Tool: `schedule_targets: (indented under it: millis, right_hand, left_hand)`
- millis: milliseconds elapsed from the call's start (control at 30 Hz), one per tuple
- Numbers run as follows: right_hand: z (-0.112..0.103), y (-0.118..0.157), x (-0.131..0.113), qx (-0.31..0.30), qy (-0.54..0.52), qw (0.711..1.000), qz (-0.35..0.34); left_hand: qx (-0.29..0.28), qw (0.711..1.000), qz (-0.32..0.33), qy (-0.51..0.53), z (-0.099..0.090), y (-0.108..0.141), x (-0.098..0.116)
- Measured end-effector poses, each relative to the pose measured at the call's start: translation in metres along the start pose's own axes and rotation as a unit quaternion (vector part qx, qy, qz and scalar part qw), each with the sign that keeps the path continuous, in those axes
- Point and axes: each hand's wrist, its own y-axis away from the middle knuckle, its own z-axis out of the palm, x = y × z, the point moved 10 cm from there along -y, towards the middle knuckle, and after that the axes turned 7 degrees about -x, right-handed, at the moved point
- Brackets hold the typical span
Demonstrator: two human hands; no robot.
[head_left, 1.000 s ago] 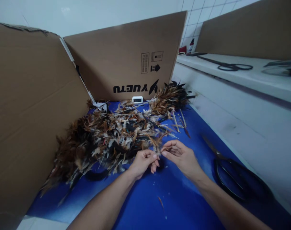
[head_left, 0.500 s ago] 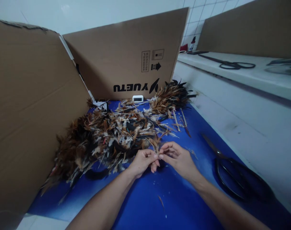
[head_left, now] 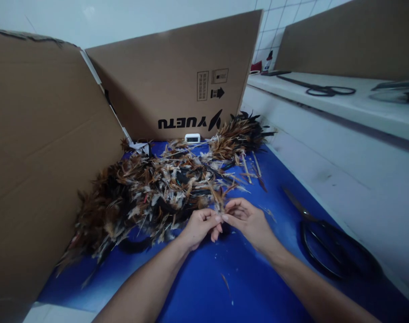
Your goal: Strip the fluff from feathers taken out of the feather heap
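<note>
Between my two hands is a small tuft of brown and pale feathers, tips pointing away from me. My left hand pinches its base between thumb and forefinger, the other fingers curled beneath. From the other side my right hand pinches the same base, thumb close to the left thumb. The lowest part of the tuft is hidden by the fingertips. Just beyond and to the left spreads a large heap of loose brown, black and white feathers. All this is over a blue tabletop.
Large black-handled scissors lie at the right. A thicker feather bundle rests at the back, near a small white digital display. Cardboard panels wall the left and back. Another pair of scissors lies on the white ledge.
Both hands stay almost in place. The feathers between them look slightly more spread and upright. The whole view has shifted a little.
</note>
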Motion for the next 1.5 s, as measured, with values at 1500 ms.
schedule_targets:
  millis: [1500]
  right_hand:
    - [0.007,0.002,0.007,-0.029,-0.079,0.996,0.04]
  left_hand:
    - [-0.038,0.999,-0.015,0.031,0.014,0.004,0.002]
